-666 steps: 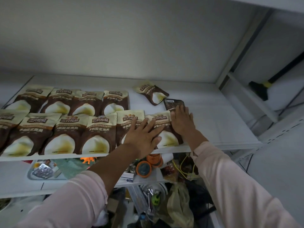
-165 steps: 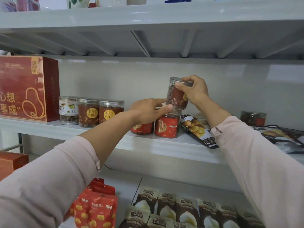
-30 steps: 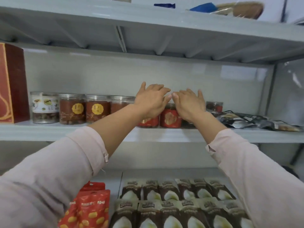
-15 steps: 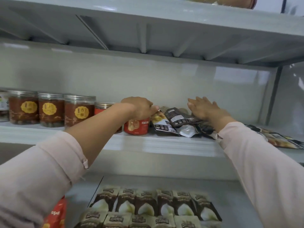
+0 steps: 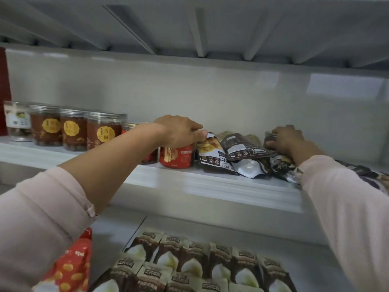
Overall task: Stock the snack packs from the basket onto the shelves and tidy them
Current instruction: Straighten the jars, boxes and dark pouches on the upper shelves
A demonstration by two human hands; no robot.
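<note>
Our left fingers [image 5: 196, 131] are gripping the red jar [image 5: 176, 158] from above; our right fingers [image 5: 276, 142] are curling round a dark jar [image 5: 268, 135] further back. Between the two jars, snack packs [image 5: 242, 151] are lying heaped on the shelf [image 5: 210, 183], touching the red jar.

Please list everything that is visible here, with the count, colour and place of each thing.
brown jars: three, yellow labels, upper shelf, left
white-label jar: one, left of them
red box: one, far left edge
red jar: one, under left hand; a second half hidden behind the forearm
dark jar: one, in right hand
pouches: several, dark and silver, overlapping between the hands and further right
brown packs: ten or more, brown and cream, lower shelf, two rows
red pack: at least one, lower left
left hand: fingers grip red jar's lid
right hand: fingers curl round dark jar
</note>
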